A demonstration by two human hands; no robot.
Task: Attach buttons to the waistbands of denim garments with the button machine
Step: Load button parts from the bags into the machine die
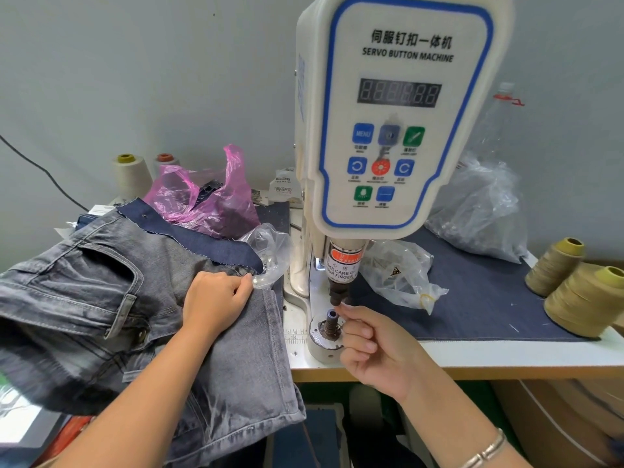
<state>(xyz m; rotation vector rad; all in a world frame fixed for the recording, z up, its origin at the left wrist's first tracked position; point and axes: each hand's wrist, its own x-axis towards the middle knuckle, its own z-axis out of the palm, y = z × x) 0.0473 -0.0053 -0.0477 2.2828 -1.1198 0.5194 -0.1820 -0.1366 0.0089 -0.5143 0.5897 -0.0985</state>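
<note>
Head view. My left hand (216, 300) rests on the grey jeans (141, 298), fingers curled, pinching a clear bag (266, 255) at the jeans' far edge. The jeans lie heaped on the table (472, 354) left of the button machine (401, 109), hanging over the near edge. My right hand (374, 346) is raised at the machine's lower die (329, 324), thumb and forefinger pinched together just beside the punch (339, 292); whether they hold a button I cannot tell. A bracelet (486, 450) is on my right wrist. Beyond my left hand: a pink bag (209, 197) and white thread cones (130, 172). Right of my right hand: tan thread cones (574, 292) on a blue cloth (472, 298).
</note>
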